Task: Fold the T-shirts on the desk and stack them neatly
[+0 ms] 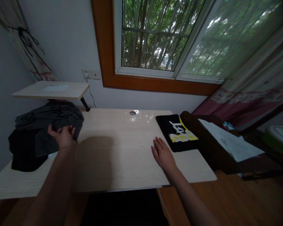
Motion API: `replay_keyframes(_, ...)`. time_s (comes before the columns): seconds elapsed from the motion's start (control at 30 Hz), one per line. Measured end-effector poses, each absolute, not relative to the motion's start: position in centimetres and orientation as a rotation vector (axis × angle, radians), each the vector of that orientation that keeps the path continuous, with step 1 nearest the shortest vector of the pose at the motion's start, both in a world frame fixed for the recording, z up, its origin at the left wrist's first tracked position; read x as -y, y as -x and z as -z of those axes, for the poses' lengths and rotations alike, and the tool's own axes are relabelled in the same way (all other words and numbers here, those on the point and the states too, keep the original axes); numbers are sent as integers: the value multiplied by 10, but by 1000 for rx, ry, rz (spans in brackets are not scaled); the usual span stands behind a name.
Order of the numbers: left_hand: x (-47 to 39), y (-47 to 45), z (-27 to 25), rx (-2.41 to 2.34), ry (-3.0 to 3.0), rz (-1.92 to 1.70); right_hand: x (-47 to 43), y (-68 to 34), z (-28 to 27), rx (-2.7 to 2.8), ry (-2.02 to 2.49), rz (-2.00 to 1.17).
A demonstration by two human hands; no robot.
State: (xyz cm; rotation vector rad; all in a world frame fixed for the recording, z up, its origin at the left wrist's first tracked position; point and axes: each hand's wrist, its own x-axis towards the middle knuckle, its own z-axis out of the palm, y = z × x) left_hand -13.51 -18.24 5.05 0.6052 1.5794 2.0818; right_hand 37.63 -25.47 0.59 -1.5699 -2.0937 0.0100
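Note:
On the left of the desk lies a loose heap of dark grey clothing [54, 113], with black cloth [25, 150] beneath and in front of it. My left hand [64, 136] is over the near right side of this heap. Its fingers are slightly bent and apart, with no cloth visibly gripped; whether they touch it I cannot tell. A folded black garment [163, 124] with white and yellow lettering lies flat toward the right end of the desk. Just left of its near edge, my right hand [163, 153] rests on the desktop, open and palm down.
The pale wooden desk [129, 153] has a cable hole [132, 113] near its back edge. A raised shelf [33, 89] stands over the back left, carrying a paper. Right of the desk, a dark brown piece of furniture [205, 153] holds a white sheet [228, 141]. Behind is a window.

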Motion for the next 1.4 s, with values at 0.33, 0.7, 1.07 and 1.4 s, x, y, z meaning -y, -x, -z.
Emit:
replay_keyframes(0.33,171,161,-77,-1557,-665,-1725,255,-376,-4,2100,1591,23)
replay_keyframes(0.7,157,178,-76,-2604,-1562,-366,255,-376,-5,2108,1594,61)
replay_keyframes(1.07,181,87,-65,-1931,-2140,-400,253,-378,0,2075,1549,50)
replay_keyframes(1.4,236,-40,-65,-915,-2467,-341,260,-374,-19,2009,1462,-62)
